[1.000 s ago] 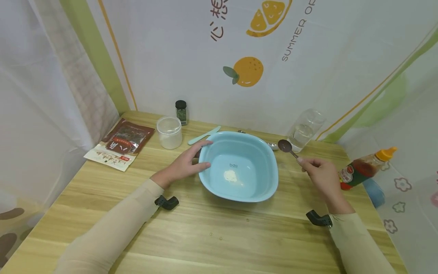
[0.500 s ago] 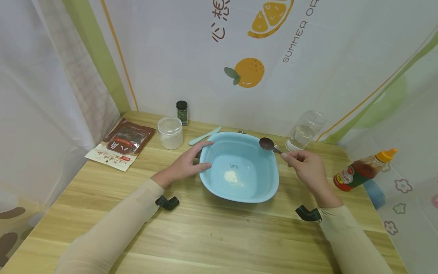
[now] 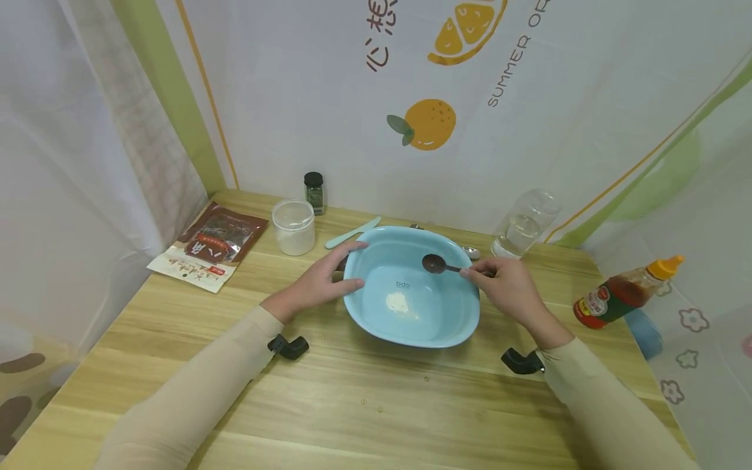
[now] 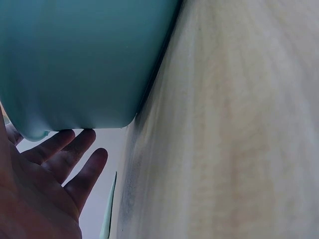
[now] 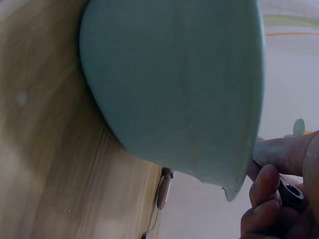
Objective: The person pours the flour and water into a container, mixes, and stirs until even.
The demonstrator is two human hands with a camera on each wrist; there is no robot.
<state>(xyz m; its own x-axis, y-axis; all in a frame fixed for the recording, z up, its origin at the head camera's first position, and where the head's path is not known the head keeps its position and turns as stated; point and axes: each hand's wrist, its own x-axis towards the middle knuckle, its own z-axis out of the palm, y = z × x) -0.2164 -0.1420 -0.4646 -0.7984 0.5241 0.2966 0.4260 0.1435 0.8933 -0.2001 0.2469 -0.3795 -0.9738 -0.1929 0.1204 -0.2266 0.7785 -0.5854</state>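
A light-blue plastic basin [image 3: 437, 320] stands on the wooden table, with a small pale patch [image 3: 396, 301] on its inner bottom. My left hand [image 3: 317, 279] holds the basin's left side; the thumb lies over the rim and, in the left wrist view, the fingers touch the outer wall. In my right hand [image 3: 508, 287] is the handle of a dark brown spoon [image 3: 435, 264], pinched between thumb and fingers. The spoon's bowl is over the basin's inside, towards its back right. What the spoon contains cannot be made out.
Behind the basin lie a pale green spreader [image 3: 352, 233] and a metal spoon [image 3: 471, 252], partly hidden. A white-filled jar [image 3: 294, 228], a spice bottle [image 3: 314, 194] and a brown packet [image 3: 214, 245] stand left. To the right are a glass of water [image 3: 519, 228] and a sauce bottle [image 3: 619, 297].
My right hand has moved left with the brown spoon, from beside the glass, across the rim, to above the basin's inside. The left hand has stayed on the basin.
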